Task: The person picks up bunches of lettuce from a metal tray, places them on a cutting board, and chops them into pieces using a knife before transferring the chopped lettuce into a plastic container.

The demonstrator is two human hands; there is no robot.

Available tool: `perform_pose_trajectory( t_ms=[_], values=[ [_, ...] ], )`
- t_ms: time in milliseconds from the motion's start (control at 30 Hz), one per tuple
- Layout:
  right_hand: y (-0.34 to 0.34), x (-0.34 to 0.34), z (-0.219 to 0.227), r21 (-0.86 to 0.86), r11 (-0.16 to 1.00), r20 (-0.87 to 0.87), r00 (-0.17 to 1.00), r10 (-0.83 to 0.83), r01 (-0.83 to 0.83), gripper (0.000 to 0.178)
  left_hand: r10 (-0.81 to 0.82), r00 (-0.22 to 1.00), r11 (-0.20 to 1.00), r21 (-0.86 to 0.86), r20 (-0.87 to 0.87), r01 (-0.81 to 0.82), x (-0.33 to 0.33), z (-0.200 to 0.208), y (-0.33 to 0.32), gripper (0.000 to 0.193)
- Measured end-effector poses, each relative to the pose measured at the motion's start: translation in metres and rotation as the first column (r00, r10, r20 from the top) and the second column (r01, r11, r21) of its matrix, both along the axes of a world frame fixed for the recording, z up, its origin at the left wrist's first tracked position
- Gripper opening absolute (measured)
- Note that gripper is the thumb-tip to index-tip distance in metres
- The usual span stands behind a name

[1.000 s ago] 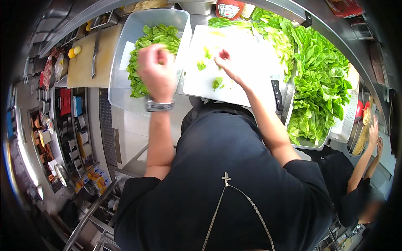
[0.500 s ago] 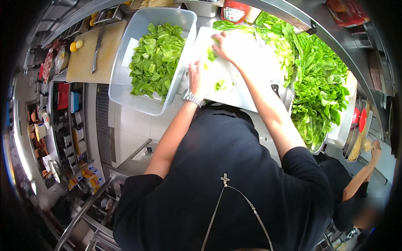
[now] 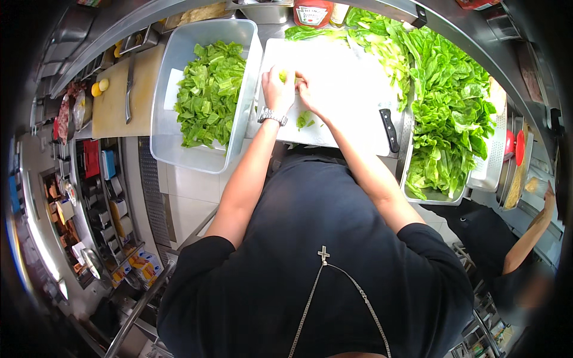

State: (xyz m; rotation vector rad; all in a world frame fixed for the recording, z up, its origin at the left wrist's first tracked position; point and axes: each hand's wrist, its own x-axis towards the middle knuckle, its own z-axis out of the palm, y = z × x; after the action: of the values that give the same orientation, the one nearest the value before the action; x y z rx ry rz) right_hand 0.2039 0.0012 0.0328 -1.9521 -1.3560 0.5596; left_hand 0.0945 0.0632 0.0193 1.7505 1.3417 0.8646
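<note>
Over the left part of the white cutting board (image 3: 352, 119), my left hand (image 3: 278, 92), with a metal-banded watch at its wrist, is closed around green lettuce pieces (image 3: 283, 75). My right hand (image 3: 306, 98) is right beside it, its fingers bent in against the left; whatever they pinch is hidden. Just below the hands, a few lettuce scraps (image 3: 305, 120) lie on the board. A knife with a black handle (image 3: 389, 130) rests at the board's right edge, its blade lost in glare. Left of the board, a clear plastic tub (image 3: 160, 119) holds chopped lettuce (image 3: 209, 95).
Whole leafy lettuce (image 3: 444, 113) fills a metal tray on the right, with more leaves (image 3: 382, 45) along the board's far side. A red sauce bottle (image 3: 312, 13) stands behind. A second knife (image 3: 129, 89) lies on a yellowish board (image 3: 107, 116) at far left. Another person's arm (image 3: 531, 235) shows at lower right.
My right hand has come back from the board's far side to beside my left hand. My left hand has moved slightly away from me and now has lettuce pieces. The view has shifted a little.
</note>
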Motion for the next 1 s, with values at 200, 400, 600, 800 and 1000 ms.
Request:
perform_pose_trajectory(
  t_ms=[200, 400, 600, 800, 1000],
  values=[
    [-0.005, 0.064, -0.002, 0.077, 0.997, 0.272, 0.962, -0.008, -0.013, 0.037, -0.114, 0.962, 0.926, 0.323, -0.249, 0.193, 0.020, 0.004, -0.017, 0.034],
    [0.009, 0.060, 0.056, 0.007, 0.966, 0.590, 0.781, 0.205, -0.259, 0.037, -0.212, 0.968, 0.876, 0.414, -0.133, 0.249, -0.004, -0.015, -0.021, 0.041],
    [0.003, 0.056, 0.055, -0.050, 0.940, 0.642, 0.710, 0.289, -0.338, 0.032, -0.259, 0.961, 0.870, 0.409, -0.098, 0.276, -0.007, -0.011, -0.024, 0.031],
    [-0.050, 0.084, 0.004, 0.078, 0.995, 0.639, 0.769, 0.001, -0.067, 0.034, -0.251, 0.959, 0.866, 0.411, -0.131, 0.283, -0.007, -0.013, -0.025, 0.015],
    [-0.161, 0.114, 0.028, -0.012, 0.961, 0.533, 0.815, -0.227, 0.275, 0.051, -0.382, 0.916, 0.835, 0.378, -0.122, 0.399, 0.009, -0.014, -0.019, 0.015]
  ],
)
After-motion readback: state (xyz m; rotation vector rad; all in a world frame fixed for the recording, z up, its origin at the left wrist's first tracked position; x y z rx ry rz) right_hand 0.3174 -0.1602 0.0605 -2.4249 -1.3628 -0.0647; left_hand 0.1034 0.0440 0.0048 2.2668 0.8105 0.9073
